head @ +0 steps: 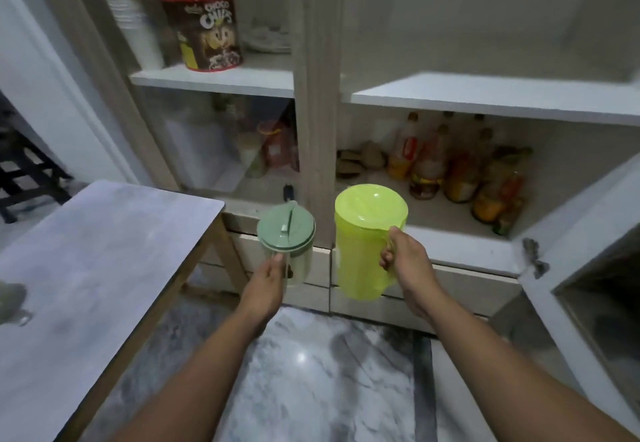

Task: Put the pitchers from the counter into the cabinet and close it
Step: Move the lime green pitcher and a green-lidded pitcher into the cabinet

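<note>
My left hand (pixel 266 285) grips the handle of a small pale-green pitcher (pixel 286 233) with a darker green lid. My right hand (pixel 403 258) grips the handle of a larger lime-yellow pitcher (pixel 367 233) with a matching lid. Both pitchers hang upright in the air in front of the cabinet (pixel 317 95), just below its lower shelf. The right cabinet door (pixel 588 233) stands swung open towards me at the right. The left door is shut, and things show through its glass.
Several bottles (pixel 460 168) crowd the back right of the lower right shelf (pixel 398 213). A cereal tub (pixel 202 24) and stacked white cups (pixel 136 22) sit behind the left glass. A grey counter (pixel 86 268) lies at my left, with drawers under the cabinet and marble floor (pixel 322 372) below.
</note>
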